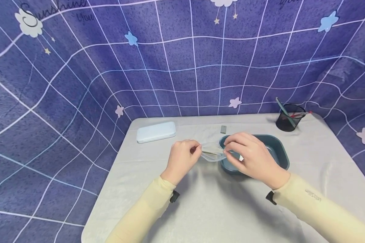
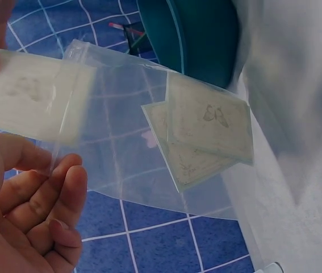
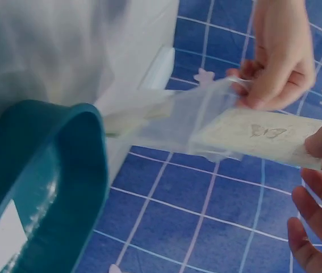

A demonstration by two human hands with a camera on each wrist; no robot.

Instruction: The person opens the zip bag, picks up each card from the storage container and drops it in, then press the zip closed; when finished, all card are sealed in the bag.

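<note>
My left hand (image 1: 182,158) pinches the edge of a clear plastic bag (image 2: 124,136) at its mouth, holding it above the table. Between the thumb and fingers of my right hand (image 1: 252,157) is a cream rectangular card (image 3: 268,132) printed with a butterfly. The card's far end reaches into the bag's mouth. Two more pale cards lie overlapped at the bottom of the bag; the upper card (image 2: 209,116) bears a small butterfly. Right beside the bag, and partly under my right hand, stands a teal bin (image 1: 281,150).
A white piece (image 3: 4,239) lies in the bin. Farther back on the white-covered table (image 1: 200,209) are a pale blue case (image 1: 156,132), a small grey block (image 1: 223,129) and a black mesh cup (image 1: 286,125) with pens. A blue patterned curtain (image 1: 176,81) hangs behind.
</note>
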